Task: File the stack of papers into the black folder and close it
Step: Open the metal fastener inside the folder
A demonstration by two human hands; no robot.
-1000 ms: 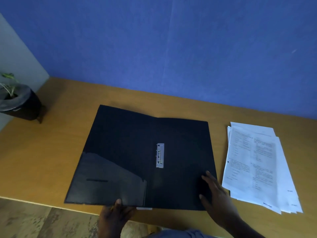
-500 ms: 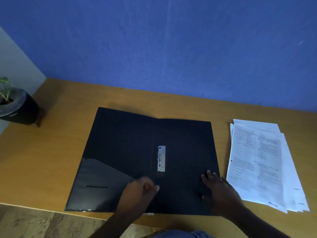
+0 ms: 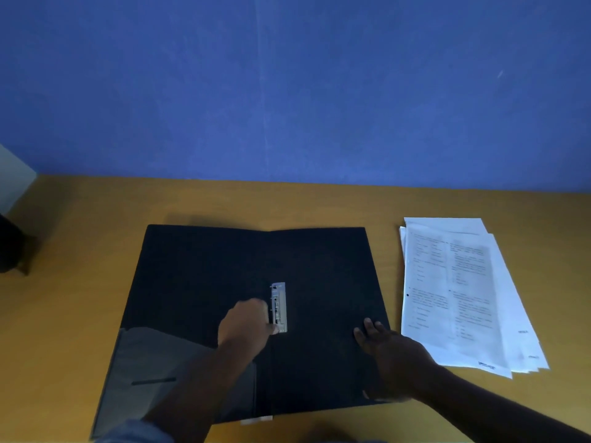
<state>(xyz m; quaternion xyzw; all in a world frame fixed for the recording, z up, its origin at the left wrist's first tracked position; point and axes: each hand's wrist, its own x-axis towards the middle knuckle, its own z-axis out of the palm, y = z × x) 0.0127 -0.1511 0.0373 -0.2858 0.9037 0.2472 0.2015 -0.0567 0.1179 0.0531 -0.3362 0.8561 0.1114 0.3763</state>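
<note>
The black folder (image 3: 204, 266) lies open and flat on the wooden table (image 3: 80, 251), with a clear pocket on its near-left flap. A metal clip (image 3: 279, 306) sits along the centre fold. My left hand (image 3: 248, 327) is curled against the clip's left side, fingers and thumb closed on it. My right hand (image 3: 387, 350) rests flat on the folder's right half near its lower right corner, fingers spread. The stack of printed white papers (image 3: 460, 292), slightly fanned, lies on the table just right of the folder, apart from both hands.
A dark plant pot (image 3: 9, 244) stands at the far left edge. A blue wall (image 3: 287, 91) rises behind the table. The table's front edge runs close to the folder's near side.
My left hand moved from the folder's near edge up across the left flap to the metal clip. My right hand stayed on the right half. The view shifted slightly right.
</note>
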